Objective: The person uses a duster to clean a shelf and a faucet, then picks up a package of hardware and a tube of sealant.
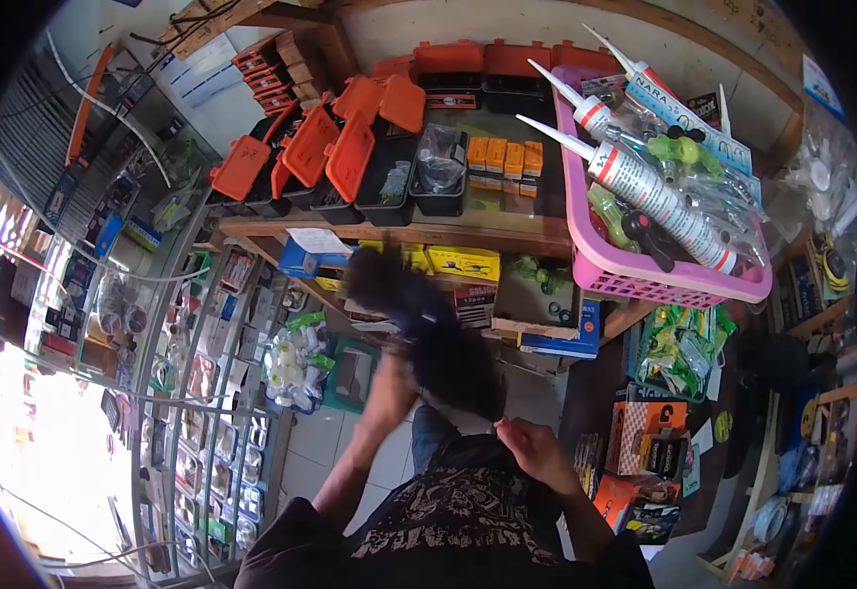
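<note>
A dark, bushy object (438, 339), blurred by motion, hangs in front of my body and reaches up toward the shelf edge. At its lower end my right hand (535, 454) is closed round a red handle (509, 432). My left hand (389, 393) is against the left side of the dark object; its fingers are smeared and partly hidden. Behind the object's top are yellow boxes (463, 262) under the wooden shelf (399, 234).
Black bins with orange lids (350, 157) stand on the shelf. A pink basket (664, 285) of sealant tubes is at the right. Glass shelving (193, 393) lines the left. Green packets (684, 344) and boxes (649, 432) lie right.
</note>
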`<state>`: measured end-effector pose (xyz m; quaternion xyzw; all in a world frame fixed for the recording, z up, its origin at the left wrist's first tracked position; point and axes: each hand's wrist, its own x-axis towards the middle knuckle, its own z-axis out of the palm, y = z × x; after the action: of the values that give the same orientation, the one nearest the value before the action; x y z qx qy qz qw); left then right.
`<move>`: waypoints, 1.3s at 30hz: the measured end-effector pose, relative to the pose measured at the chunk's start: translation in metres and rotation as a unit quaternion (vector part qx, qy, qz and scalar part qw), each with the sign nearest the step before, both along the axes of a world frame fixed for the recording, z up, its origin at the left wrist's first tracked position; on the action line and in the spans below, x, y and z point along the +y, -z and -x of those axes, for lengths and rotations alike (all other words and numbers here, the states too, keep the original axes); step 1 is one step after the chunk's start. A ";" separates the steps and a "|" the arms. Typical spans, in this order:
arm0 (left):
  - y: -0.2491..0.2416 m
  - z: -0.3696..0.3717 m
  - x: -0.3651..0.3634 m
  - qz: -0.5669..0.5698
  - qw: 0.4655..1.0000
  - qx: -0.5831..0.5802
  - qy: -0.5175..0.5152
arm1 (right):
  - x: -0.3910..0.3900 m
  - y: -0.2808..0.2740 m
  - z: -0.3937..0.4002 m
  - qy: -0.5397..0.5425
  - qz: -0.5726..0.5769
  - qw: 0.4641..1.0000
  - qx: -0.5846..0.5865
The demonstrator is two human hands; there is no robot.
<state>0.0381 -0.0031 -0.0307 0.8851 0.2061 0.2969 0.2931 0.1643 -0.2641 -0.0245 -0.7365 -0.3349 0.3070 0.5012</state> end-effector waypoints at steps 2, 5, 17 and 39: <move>-0.023 -0.013 -0.025 0.032 0.992 0.002 0.123 | 0.006 -0.002 -0.002 0.012 -0.021 0.999 0.035; 0.019 -0.014 0.016 0.047 0.991 -0.094 -0.077 | 0.008 -0.014 0.000 0.036 -0.035 0.999 0.011; 0.030 0.027 0.043 0.173 0.979 -0.110 0.003 | 0.001 -0.008 0.005 -0.018 0.036 0.983 -0.178; -0.043 0.008 0.020 0.701 0.623 -0.343 0.044 | 0.012 0.006 -0.003 0.039 0.008 0.980 -0.197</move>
<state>0.0303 0.0169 0.0125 0.2536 0.1971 0.3312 0.8872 0.1672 -0.2520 -0.0308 -0.7991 -0.3957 0.1389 0.4308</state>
